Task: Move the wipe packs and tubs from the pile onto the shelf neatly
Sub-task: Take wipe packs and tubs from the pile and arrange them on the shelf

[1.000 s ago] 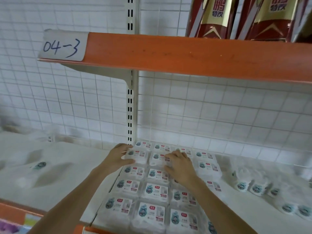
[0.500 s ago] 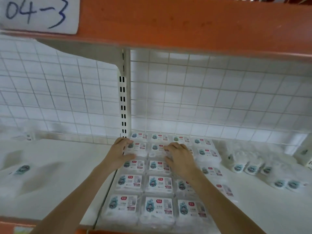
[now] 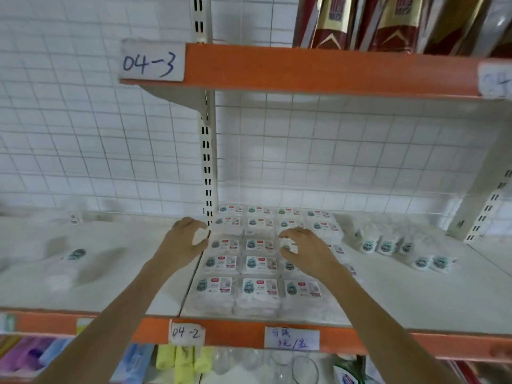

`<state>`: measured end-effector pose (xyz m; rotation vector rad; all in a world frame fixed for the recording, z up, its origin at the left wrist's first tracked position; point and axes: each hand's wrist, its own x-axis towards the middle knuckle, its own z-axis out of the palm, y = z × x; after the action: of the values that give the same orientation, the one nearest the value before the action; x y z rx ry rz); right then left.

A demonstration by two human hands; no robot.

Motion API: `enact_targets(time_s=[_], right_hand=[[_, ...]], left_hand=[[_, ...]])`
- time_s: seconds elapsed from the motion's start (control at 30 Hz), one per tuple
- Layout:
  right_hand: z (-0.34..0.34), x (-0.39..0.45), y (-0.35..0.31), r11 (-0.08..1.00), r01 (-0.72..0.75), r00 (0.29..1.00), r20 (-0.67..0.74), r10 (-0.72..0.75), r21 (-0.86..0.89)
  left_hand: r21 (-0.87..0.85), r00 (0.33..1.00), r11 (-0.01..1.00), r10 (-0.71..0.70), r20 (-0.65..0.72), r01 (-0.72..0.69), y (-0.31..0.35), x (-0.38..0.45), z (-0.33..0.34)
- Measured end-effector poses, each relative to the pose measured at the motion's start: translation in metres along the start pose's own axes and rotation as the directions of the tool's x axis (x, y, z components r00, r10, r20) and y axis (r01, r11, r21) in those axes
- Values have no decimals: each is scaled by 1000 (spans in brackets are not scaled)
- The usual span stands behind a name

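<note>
Flat white wipe packs with blue and red labels lie in a neat grid of rows on the white shelf. My left hand hovers at the grid's left edge beside the shelf upright, its fingers loosely curled; nothing is clearly held. My right hand is over the right columns of the grid, its fingers curled loosely above the packs without gripping any. Small white tubs in clear wrap lie on their sides further right.
An orange-edged upper shelf, labelled 04-3, hangs overhead and carries red and gold packages. Blurred loose packs lie on the left bay. White wire mesh backs the shelf. Coloured goods and glassware sit on the shelf below.
Both hands have lifted off the back rows of packs and drawn slightly toward me. The camera has pulled back and tilted, so the shelf's front edge shows.
</note>
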<state>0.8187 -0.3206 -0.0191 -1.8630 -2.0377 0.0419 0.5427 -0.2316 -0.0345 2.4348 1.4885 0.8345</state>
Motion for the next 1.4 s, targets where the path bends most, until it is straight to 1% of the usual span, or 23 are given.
enact_targets(time_s=[0.17, 0.23, 0.33, 0.47, 0.5, 0.6, 0.67, 0.77, 0.87, 0.93, 1.0, 1.1, 1.23, 1.33, 1.4], right_hand=[[-14, -77, -5, 998, 43, 999, -3, -43, -44], [-12, -109, -8, 996, 72, 997, 7, -72, -48], [0, -151, -15, 992, 119, 993, 24, -118, -34], [25, -198, -38, 980, 195, 975, 102, -198, 38], [32, -207, -47, 975, 213, 968, 123, -220, 67], [53, -228, -75, 955, 254, 941, 190, -280, 150], [66, -235, -96, 938, 293, 915, 230, -331, 186], [81, -234, -132, 910, 339, 877, 271, -398, 240], [95, -225, -176, 881, 382, 836, 303, -458, 279], [106, -215, -205, 864, 407, 810, 320, -491, 296], [117, -202, -233, 855, 423, 800, 320, -508, 302], [132, -177, -277, 853, 406, 802, 319, -504, 327], [147, -141, -334, 850, 399, 813, 295, -502, 345], [154, -118, -365, 869, 374, 853, 248, -460, 325], [155, -102, -378, 880, 345, 887, 192, -419, 327]], left_hand=[[47, 994, 997, 58, -95, -53, 23, -71, -18], [44, 994, 998, 54, -97, -50, 31, -106, -18], [106, 997, 994, 27, -70, -19, 40, -162, -17], [231, 999, 973, -9, 53, -3, 40, -244, -21], [229, 996, 973, -39, 77, 21, 38, -264, -24], [220, 979, 961, -190, 77, 169, 25, -318, -37], [222, 967, 949, -245, 76, 223, 15, -350, -47], [249, 947, 922, -318, 51, 296, -4, -389, -65], [299, 902, 866, -430, 40, 400, -28, -417, -88], [300, 886, 848, -463, 16, 437, -47, -431, -105], [288, 879, 840, -476, -14, 460, -68, -440, -122], [270, 872, 835, -488, -42, 480, -109, -450, -148], [278, 869, 831, -493, -35, 482, -170, -447, -183], [262, 864, 831, -502, -31, 492, -211, -434, -208], [231, 864, 839, -503, -16, 493, -235, -421, -223]])
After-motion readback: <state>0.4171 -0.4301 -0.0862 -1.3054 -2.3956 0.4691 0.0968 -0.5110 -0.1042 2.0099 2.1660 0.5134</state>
